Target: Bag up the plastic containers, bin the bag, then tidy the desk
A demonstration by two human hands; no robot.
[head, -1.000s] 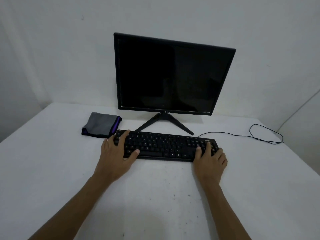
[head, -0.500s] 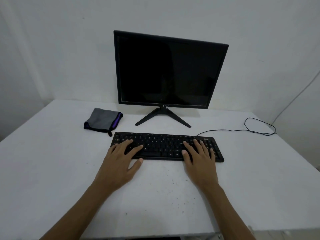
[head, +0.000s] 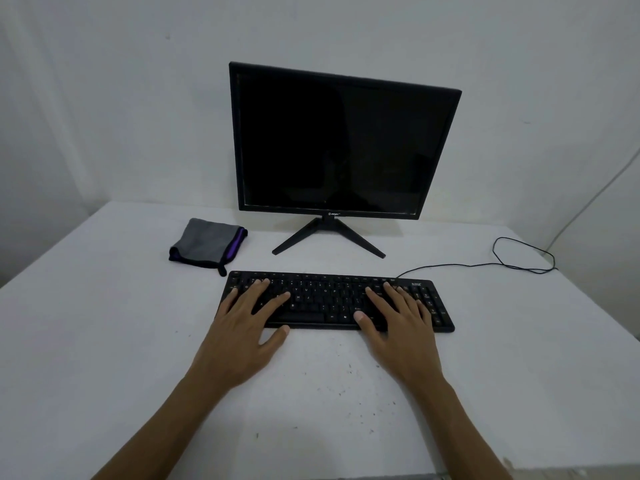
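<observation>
1. The keyboard (head: 341, 301) is lying on the white desk (head: 104, 341) at 12 o'clock from the person, its long axis running from 9 to 3 o'clock, parallel to the near desk edge and squarely in front of the monitor (head: 341, 140).
2. The left hand (head: 247, 327) is resting flat on the keyboard's 9 o'clock half, fingers spread and straight, thumb lying off the near edge on the desk.
3. The right hand (head: 398, 323) is resting flat on the 3 o'clock half, fingers spread, gripping nothing; each hand is covering its own end, so neither is nearer.
4. No containers or bag are showing, so by my reading the tidying stage is running and the keyboard is being squared up.
5. The folded grey cloth (head: 207, 244) is sitting at 10 o'clock from the keyboard, just beside its far left corner; the left hand is the nearer one for it.
6. The cable (head: 512, 261) is trailing off towards 2 o'clock, looping near the desk's right edge.
</observation>
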